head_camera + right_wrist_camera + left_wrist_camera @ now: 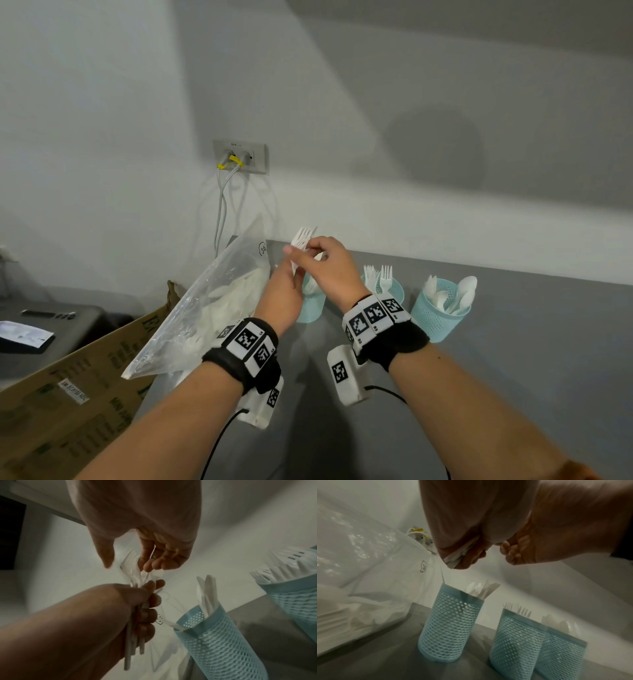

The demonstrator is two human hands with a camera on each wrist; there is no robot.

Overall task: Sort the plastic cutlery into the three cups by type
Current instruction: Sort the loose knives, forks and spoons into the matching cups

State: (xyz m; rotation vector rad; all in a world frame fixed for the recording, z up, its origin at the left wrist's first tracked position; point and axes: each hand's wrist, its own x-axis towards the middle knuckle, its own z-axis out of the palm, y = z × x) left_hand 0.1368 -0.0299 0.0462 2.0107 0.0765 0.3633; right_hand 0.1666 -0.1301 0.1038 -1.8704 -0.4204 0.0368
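Note:
My left hand [291, 278] grips a bundle of white plastic cutlery [302, 238] by the handles, fork heads up, above the leftmost cup. My right hand [307, 249] reaches over and pinches a fork head at the top of that bundle [131, 561]. Three teal mesh cups stand in a row on the grey table. The left cup [311, 306] holds knives and is partly hidden by my hands. Forks fill the middle cup [390, 287], and the right cup [440, 310] holds spoons. The handle ends [130, 649] stick out below my left fist [144, 609].
A clear plastic bag [209, 305] with more white cutlery leans on a cardboard box [68, 397] at the left. A wall socket with grey cables [239, 157] sits behind it. The white wall runs close behind the cups, and bare grey table [513, 359] lies to the right.

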